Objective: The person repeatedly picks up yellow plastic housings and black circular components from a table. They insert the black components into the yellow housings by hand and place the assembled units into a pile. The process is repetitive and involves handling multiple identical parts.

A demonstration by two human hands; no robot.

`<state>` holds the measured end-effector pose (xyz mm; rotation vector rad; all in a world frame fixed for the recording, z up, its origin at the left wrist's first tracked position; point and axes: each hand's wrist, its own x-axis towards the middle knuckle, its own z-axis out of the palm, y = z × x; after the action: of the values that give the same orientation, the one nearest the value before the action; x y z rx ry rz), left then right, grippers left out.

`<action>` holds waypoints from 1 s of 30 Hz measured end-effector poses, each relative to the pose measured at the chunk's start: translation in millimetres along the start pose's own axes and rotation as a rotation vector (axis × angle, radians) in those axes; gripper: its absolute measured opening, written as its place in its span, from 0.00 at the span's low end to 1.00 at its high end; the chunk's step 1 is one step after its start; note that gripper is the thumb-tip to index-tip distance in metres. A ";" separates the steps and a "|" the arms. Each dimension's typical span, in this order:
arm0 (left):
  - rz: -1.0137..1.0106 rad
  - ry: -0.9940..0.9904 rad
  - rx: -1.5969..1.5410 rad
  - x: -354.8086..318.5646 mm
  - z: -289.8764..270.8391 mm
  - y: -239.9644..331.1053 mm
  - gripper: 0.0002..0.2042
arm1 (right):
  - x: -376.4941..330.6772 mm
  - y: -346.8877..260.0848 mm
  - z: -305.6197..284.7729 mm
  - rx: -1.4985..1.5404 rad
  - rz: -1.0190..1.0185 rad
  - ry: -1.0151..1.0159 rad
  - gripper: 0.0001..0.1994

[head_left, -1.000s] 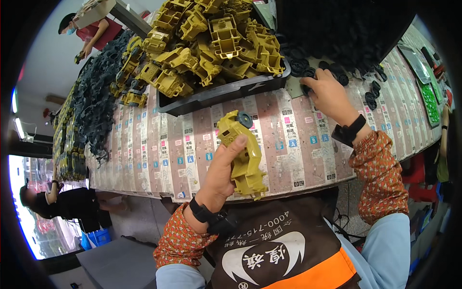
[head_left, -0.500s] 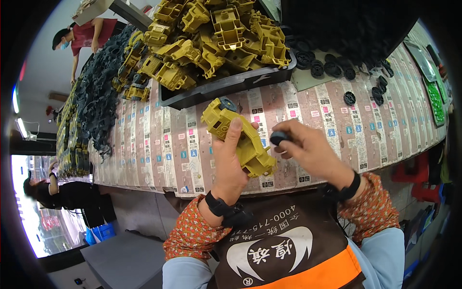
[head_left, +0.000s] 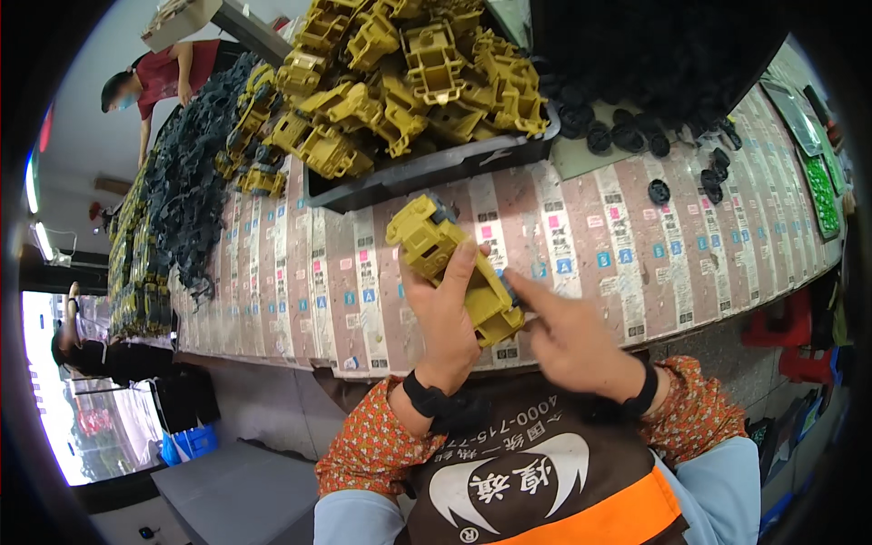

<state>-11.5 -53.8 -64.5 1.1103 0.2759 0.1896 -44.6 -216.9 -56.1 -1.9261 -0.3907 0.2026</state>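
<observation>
Big table (head_left: 300, 300) covered in printed labels fills mid-frame, with a dark tray (head_left: 427, 171) heaped with yellow plastic parts at the top. Just below centre, the left hand (head_left: 447, 318) has its fingers wrapped around one yellow plastic housing (head_left: 454, 265). The right hand (head_left: 568, 338) pokes its forefinger against the housing's lower end, gripping nothing. Small black caps (head_left: 658, 191) sit upper right.

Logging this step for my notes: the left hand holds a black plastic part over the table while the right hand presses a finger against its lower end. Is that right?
Not quite. In the head view the plastic part in the left hand is yellow, not black. The rest holds: it is held over the table, and the right hand presses a finger against its lower end.
</observation>
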 end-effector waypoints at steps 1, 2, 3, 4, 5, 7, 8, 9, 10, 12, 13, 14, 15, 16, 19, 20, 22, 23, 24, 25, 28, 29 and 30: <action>0.019 0.008 0.038 0.6 -1.3 -4.7 0.19 | -1.4 0.1 1.0 -0.055 -0.039 0.009 0.31; 0.039 0.014 0.074 -0.1 -1.0 -6.5 0.19 | -0.7 2.1 1.9 0.013 0.021 -0.026 0.34; 0.016 0.021 0.059 -1.4 1.4 -3.8 0.21 | -0.9 8.6 5.3 0.050 0.000 -0.007 0.34; 0.016 0.025 0.076 -1.3 1.2 -2.7 0.22 | 0.3 11.9 5.6 0.086 -0.025 0.011 0.35; -0.010 0.022 0.087 -2.9 2.8 2.5 0.22 | -0.4 8.0 1.9 0.122 0.019 -0.017 0.35; -0.041 0.009 0.079 -7.9 8.5 14.5 0.22 | -0.9 6.1 -2.1 0.198 0.052 -0.060 0.36; -0.049 -0.003 0.059 -9.2 12.1 18.5 0.22 | -1.5 -1.2 -8.2 0.198 0.125 -0.122 0.36; -0.006 0.007 0.045 -9.7 10.3 18.6 0.21 | -0.5 10.6 1.1 0.290 0.012 -0.048 0.36; -0.015 0.021 0.040 -10.8 10.0 18.8 0.21 | 2.0 -7.0 -12.4 0.276 0.191 -0.195 0.36; -0.036 0.042 0.029 -11.2 11.7 18.8 0.21 | 6.7 -1.5 -13.5 0.361 0.225 -0.233 0.35; -0.051 0.021 0.024 -9.9 12.8 17.1 0.21 | 5.3 12.2 -5.5 0.417 0.191 -0.204 0.35; -0.020 -0.002 0.023 -7.8 16.1 12.4 0.19 | 3.7 21.1 -1.8 0.443 0.147 -0.157 0.35; 0.011 -0.015 0.024 -6.2 16.2 6.4 0.18 | 5.1 21.9 -0.1 0.470 0.104 -0.119 0.35; 0.041 -0.029 0.024 -4.7 17.5 1.9 0.17 | 7.4 22.3 -2.8 0.498 0.060 -0.081 0.36; -0.062 -0.073 0.004 1.2 10.0 1.3 0.15 | 23.7 -13.9 -49.7 -0.032 0.133 -0.337 0.30; -0.107 -0.096 -0.014 3.3 8.3 1.8 0.15 | 37.6 -23.6 -68.6 -0.236 0.139 -0.434 0.28; -0.141 -0.046 0.003 4.1 10.5 8.8 0.14 | 74.3 15.3 -110.2 -0.095 -0.129 -0.037 0.18; -0.156 -0.009 0.025 6.4 -1.4 8.9 0.15 | 114.4 31.3 -146.2 -0.234 -0.439 0.275 0.16; -0.162 0.023 0.044 5.6 -12.4 11.4 0.15 | 145.0 32.7 -187.3 -0.425 -0.355 0.508 0.14; -0.161 0.044 0.055 3.6 -21.7 15.2 0.14 | 171.7 40.9 -226.6 -0.510 -0.319 0.743 0.13; -0.156 0.025 0.073 13.0 -33.9 -3.1 0.14 | 188.8 134.9 -380.1 -0.843 0.062 0.973 0.30; -0.162 0.050 0.040 13.0 -37.6 -8.3 0.15 | 189.7 164.7 -406.4 -0.823 0.169 0.942 0.35; -0.170 0.052 0.104 11.4 -38.2 -3.5 0.16 | 195.4 170.3 -405.8 -0.836 0.243 0.892 0.38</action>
<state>-12.5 -19.4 -85.0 1.1798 0.4290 0.0537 297.3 -556.0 -51.3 -2.6197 0.4361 -0.7664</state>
